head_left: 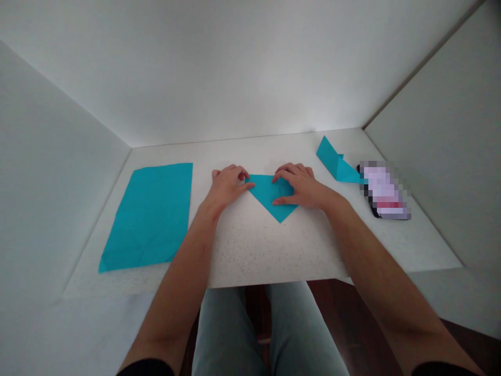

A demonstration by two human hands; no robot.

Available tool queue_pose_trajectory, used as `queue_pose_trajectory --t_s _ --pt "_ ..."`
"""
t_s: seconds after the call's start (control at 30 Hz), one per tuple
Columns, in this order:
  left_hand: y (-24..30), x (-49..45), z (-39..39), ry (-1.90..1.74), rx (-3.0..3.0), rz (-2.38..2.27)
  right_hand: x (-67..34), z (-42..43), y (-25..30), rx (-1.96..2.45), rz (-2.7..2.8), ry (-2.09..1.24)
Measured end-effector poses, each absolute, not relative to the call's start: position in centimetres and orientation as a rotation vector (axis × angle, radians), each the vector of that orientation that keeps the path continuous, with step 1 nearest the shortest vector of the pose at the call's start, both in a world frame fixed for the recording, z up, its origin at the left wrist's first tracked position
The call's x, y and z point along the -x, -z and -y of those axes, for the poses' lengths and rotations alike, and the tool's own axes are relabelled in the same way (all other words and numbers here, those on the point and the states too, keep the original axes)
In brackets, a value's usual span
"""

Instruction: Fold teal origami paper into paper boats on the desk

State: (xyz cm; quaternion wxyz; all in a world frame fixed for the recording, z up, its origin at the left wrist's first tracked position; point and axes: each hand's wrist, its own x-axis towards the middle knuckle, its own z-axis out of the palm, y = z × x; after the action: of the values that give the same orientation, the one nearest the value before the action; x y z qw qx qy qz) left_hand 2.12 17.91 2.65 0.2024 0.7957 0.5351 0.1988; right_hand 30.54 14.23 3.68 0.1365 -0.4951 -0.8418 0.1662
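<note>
White wall (pixel 235 68) behind, smooth, matte. Worktop (pixel 250 261) below it: pale, faintly speckled, flat. Large teal sheet (pixel 156 209) on the worktop, left side: thin paper by the look, roughly rectangular, lightly creased, lying flat, its lower right part behind the left forearm.

Hands next. Left hand (pixel 228 185) is narrow, thumb and fingertips close together at the left corner of the small paper; can't tell if it pinches or just presses. Right hand (pixel 304 185) is spread, thumb and fingers wide apart, tips resting on the paper's right half.

Phone (pixel 385 193) at far right, slab-shaped, dark edge, screen pixelated.

Folded teal paper (pixel 268 190) lies mid-worktop between the hands: triangle, straight top edge, point toward the person, right corner covered. Looks like a folding or creasing step. Next move likely calls for steady corners, lined-up edges, firm pressure along the fold.

Smaller teal piece (pixel 329 159), right of the right hand: crisp angled flaps, V-like shape, near end reaching the phone; pixelation hides whether they overlap.
</note>
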Motion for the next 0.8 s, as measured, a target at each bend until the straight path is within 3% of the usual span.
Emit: queue_pose_trajectory --t_s 0.27,0.8 --pt "-2.7 -3.1 -17.5 -0.568 -2.276 -1.385 -37.0 -13.0 -6.6 1.313 2.521 -0.700" --pt "-1.9 -3.0 -17.7 -0.617 -2.297 -1.278 -38.6 -12.6 -8.1 1.203 2.978 -0.222"
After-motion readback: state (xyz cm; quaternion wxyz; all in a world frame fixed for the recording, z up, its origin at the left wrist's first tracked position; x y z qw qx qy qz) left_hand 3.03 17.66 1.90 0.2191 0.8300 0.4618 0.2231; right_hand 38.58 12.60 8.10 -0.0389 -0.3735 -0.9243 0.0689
